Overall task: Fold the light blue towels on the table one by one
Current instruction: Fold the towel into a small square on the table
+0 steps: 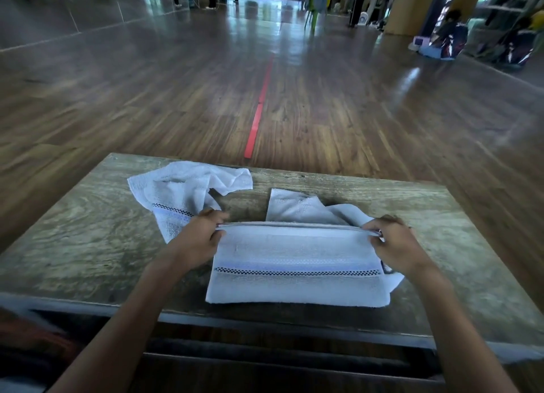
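Squarely between both hands lies a folded towel (pixel 297 263), near the table's (pixel 73 245) front edge. The left hand (pixel 203 239) pinches its far left corner and the right hand (pixel 397 245) its far right corner, fingers curled over the stacked edges, forearms reaching forward. A crumpled towel (pixel 188 183) sits behind left, and a third towel (pixel 297 207) lies just behind the fold. Bare wood flanks both sides.
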The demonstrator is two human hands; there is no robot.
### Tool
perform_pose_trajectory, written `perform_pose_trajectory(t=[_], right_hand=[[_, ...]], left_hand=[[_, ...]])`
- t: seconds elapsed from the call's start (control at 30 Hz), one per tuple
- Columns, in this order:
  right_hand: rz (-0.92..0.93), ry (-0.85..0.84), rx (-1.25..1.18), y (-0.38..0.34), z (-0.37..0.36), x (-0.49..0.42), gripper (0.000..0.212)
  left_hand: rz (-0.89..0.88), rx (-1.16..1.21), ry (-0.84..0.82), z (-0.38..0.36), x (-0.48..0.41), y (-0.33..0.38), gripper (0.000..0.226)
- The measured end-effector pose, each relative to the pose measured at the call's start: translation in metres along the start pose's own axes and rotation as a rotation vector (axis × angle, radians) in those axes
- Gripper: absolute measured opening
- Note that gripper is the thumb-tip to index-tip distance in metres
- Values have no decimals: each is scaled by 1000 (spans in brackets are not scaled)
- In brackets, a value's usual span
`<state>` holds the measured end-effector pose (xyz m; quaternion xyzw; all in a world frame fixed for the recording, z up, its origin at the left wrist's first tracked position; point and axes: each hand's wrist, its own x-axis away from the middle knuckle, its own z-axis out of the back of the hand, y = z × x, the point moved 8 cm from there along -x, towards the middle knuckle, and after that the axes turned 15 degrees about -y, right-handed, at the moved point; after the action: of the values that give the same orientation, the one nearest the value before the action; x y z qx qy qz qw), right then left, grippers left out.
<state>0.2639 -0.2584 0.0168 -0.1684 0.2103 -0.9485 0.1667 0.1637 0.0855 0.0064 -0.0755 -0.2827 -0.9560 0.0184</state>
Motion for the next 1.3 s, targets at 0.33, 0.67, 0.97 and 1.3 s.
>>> perform_pose_trajectory(t=[0.33, 0.67, 0.97, 1.3], right_hand=[[-10, -152, 138, -28, 29, 84, 24], [144, -315, 104, -74, 121, 130, 17], [131, -383, 55, -70, 138, 143, 11], [112, -278, -117, -42, 106, 114, 11]], left_hand=[[-67, -160, -8, 30, 82, 48, 16], [-149, -97, -193, 123, 108, 108, 17], [-159, -48, -256, 139, 110, 122, 13], [-120, -13, -157, 106, 81, 87, 16]])
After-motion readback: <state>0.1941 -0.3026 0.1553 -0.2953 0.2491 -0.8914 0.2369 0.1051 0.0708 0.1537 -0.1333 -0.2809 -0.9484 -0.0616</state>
